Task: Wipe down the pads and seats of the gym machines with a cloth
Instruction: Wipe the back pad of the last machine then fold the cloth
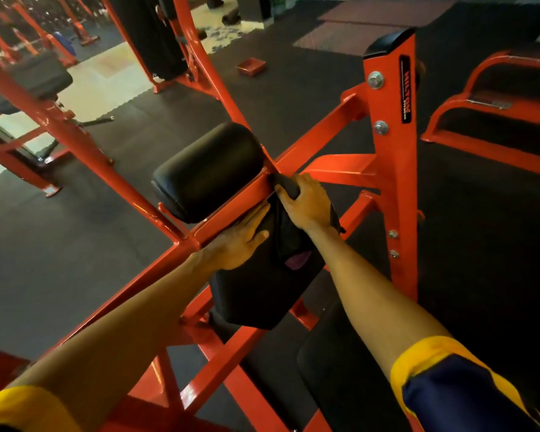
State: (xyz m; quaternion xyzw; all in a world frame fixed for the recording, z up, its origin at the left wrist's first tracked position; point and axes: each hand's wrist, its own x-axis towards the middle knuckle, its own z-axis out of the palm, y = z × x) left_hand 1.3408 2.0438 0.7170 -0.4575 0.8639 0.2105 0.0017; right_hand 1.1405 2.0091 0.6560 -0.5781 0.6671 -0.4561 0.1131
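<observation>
A person leans over a red steel gym machine (393, 169), both bare arms stretched forward, with yellow and navy sleeves at the near edge of the view. The right hand (307, 202) has its fingers curled round a dark cloth (289, 241), gripping it at the top of a flat black pad (256, 297), where the pad meets a slanted red bar. The cloth hangs from that hand down over the pad's face. The left hand (240, 243) lies flat on the pad's upper left edge, fingers straight and together. A black roller pad (209, 169) sits just beyond the bar. Black rubber floor (75, 244) surrounds the machine.
</observation>
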